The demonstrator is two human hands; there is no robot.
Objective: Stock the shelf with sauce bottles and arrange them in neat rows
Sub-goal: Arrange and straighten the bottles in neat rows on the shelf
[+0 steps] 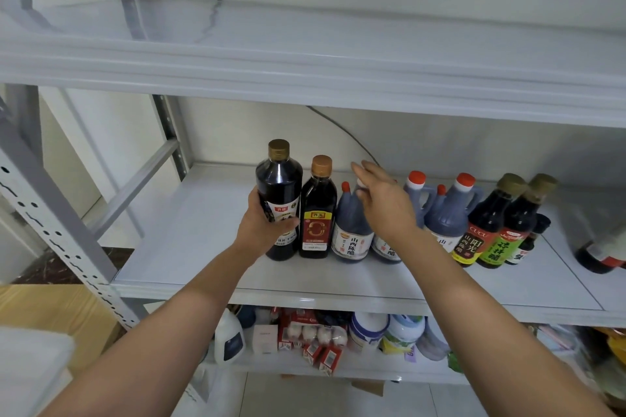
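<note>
On the white middle shelf (189,247) stands a row of sauce bottles. My left hand (262,223) grips a tall dark bottle with a gold cap (279,186) at the row's left end; its base sits at shelf level. Beside it is a dark bottle with a red label (317,213), then blue vinegar jugs with red caps (350,234) (449,210). My right hand (382,196) hovers with straight fingers over the second jug, hiding most of it. Further right stand dark bottles with olive caps (487,213) (515,223) and a small black-capped bottle (530,240).
One dark bottle (599,254) lies on its side at the shelf's far right. The upper shelf (305,54) overhangs close above. A grey perforated upright (50,223) stands on the left. The lower shelf (338,369) holds cartons, jars and a white jug. A cardboard box (44,308) sits lower left.
</note>
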